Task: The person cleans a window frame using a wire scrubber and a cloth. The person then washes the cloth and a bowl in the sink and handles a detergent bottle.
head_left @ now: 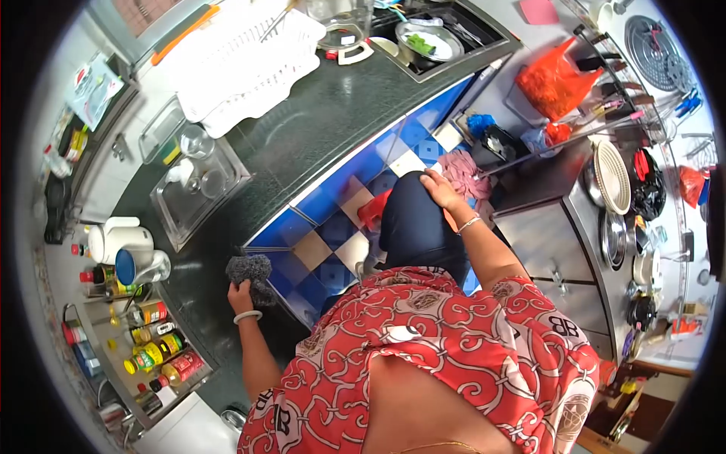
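Observation:
My left hand (240, 297), with a white bangle at the wrist, is closed on a fuzzy dark grey cloth (249, 269). The bunched cloth lies at the edge of the black countertop (283, 136). My right hand (440, 189) rests on the knee of my dark trousers (414, 219), its fingers laid over the fabric with nothing visible in them. To the left of the cloth, a glass jar with a blue lid (127, 266) and a white kettle (113, 240) stand on the counter.
A clear tray with glassware (162, 208) and a white dish rack (249, 68) sit along the counter. Dishes fill the sink (503, 41). Bottles crowd a metal rack (110, 321). A pink cloth (460, 172) lies near the floor; steel cabinets (548, 238) stand at right.

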`<state>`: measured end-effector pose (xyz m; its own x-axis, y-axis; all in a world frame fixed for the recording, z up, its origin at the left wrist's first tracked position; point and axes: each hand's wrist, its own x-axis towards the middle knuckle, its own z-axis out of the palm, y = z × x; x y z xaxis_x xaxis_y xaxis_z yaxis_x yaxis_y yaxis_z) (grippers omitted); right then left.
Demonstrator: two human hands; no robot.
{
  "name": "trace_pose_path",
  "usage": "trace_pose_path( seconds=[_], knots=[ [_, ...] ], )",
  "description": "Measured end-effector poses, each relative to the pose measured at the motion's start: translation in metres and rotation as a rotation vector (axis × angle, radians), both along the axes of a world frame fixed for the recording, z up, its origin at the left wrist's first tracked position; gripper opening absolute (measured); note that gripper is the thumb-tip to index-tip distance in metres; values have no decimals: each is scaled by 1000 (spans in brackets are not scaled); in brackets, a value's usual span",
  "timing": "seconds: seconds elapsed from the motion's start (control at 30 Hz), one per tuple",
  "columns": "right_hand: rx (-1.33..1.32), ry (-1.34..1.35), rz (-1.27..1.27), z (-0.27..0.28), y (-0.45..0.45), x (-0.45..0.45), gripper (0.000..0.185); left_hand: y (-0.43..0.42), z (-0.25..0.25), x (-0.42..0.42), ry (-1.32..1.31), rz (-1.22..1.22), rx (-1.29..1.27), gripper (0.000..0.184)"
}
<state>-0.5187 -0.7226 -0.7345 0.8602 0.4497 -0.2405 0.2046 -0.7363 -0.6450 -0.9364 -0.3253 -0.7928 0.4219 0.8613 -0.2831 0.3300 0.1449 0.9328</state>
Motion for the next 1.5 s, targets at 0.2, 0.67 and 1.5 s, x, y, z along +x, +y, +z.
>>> trace_pose_path(
  seconds=[0.2,0.67,1.5],
  knots=[
    [6,169,26,-24,-20,-25,57,22,13,-10,22,135,-42,32],
    [-352,496,45,-117,-161,-57,44,62,9,-45,657,180,433,55],
    [326,-300,219,2,41,522,49,-69,61,388,27,214,447,30]
  ],
)
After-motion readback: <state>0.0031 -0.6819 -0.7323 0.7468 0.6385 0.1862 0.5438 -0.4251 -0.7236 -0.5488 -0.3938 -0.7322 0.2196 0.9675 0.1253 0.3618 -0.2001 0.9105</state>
